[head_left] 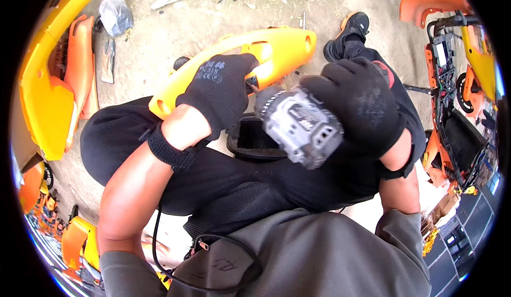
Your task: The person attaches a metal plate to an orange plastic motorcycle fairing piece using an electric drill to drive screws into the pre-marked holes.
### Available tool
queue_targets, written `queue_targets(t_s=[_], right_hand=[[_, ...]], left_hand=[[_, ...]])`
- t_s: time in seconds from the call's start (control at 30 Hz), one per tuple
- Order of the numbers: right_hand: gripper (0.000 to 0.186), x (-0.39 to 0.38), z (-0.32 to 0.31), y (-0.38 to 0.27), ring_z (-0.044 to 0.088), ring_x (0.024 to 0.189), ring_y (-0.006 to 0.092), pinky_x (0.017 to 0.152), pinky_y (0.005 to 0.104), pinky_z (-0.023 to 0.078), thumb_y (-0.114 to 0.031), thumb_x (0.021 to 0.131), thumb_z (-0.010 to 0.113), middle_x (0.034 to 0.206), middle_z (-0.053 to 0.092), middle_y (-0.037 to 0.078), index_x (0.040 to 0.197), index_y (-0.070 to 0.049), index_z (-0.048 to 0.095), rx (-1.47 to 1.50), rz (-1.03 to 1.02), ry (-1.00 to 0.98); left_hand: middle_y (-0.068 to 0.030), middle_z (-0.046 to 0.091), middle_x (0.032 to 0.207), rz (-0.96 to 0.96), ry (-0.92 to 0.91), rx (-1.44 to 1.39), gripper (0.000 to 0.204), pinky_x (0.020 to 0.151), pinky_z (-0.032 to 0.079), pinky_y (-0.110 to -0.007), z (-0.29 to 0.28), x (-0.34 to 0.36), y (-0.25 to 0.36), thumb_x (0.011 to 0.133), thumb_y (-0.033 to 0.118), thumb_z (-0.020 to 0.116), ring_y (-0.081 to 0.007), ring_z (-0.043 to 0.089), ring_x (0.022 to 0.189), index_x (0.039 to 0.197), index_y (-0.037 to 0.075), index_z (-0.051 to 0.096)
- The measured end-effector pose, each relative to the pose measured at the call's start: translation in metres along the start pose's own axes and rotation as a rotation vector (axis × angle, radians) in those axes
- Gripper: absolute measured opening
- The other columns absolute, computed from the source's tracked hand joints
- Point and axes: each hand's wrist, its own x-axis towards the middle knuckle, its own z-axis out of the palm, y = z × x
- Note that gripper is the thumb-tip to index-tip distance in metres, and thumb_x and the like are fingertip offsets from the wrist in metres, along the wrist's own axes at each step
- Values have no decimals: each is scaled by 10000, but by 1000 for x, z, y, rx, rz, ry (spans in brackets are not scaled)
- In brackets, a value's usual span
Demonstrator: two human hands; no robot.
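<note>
My left hand (218,87), in a black knit glove, is closed on the long curved yellow plastic panel (287,52), which lies across my left thigh. A small black piece (251,83) shows at its fingertips, partly hidden. In my right hand (362,102), also gloved in black, is a grey cordless drill (303,124). The drill's front end points left, close to the black piece and my left fingers; its tip is blurred, so I cannot tell whether it touches. Below both hands, between my legs, a black open container (253,140) is partly covered.
Yellow and orange panels (42,89) stand at the left, beside a clear plastic bag (115,15) and a flat, worn strip (108,62) on the concrete floor (197,20). A dark vehicle frame with orange parts (452,100) stands at the right. A black cable (154,233) loops over my lap.
</note>
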Motion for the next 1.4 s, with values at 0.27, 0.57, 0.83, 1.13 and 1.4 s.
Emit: queue_targets(t_s=[0.27, 0.57, 0.83, 1.13, 1.4], right_hand=[[326, -21, 11, 59, 644, 718, 166, 655, 300, 515, -129, 849, 725, 887, 688, 68, 1143, -18, 639, 673, 530, 623], [125, 0, 117, 138, 649, 728, 261, 638, 390, 525, -223, 857, 629, 821, 664, 115, 924, -136, 690, 453, 845, 48], [263, 3, 268, 147, 718, 945, 350, 812, 447, 573, -214, 877, 615, 1078, 718, 186, 1107, -247, 739, 109, 893, -240], [442, -12, 317, 105, 638, 1155, 353, 953, 450, 529, -337, 785, 687, 1232, 654, 192, 1133, -65, 677, 394, 1726, -48], [613, -18, 354, 112, 609, 1159, 407, 977, 475, 501, -392, 760, 734, 1231, 604, 259, 1204, -7, 558, 380, 1769, -26]], left_hand=[[-99, 715, 937, -120, 66, -425, 296, 776, 511, -283, -50, 16, 7, 857, 44, 640, -132, 638, 813, 1135, -56, 650], [9, 659, 833, -143, 171, -565, 179, 678, 450, -224, -59, 16, 14, 930, 148, 690, -52, 565, 747, 1018, -7, 690], [20, 650, 851, -206, 309, -702, 142, 694, 455, -211, -77, 18, -5, 961, 168, 666, -55, 573, 765, 994, 31, 685], [-37, 699, 944, -242, 370, -798, 223, 755, 499, -229, -70, 20, -7, 947, 122, 666, -88, 624, 834, 1111, -29, 689], [-173, 665, 1219, -257, 190, -604, 195, 859, 547, -290, -82, 23, -36, 923, -27, 630, -213, 677, 1035, 1103, -62, 696]])
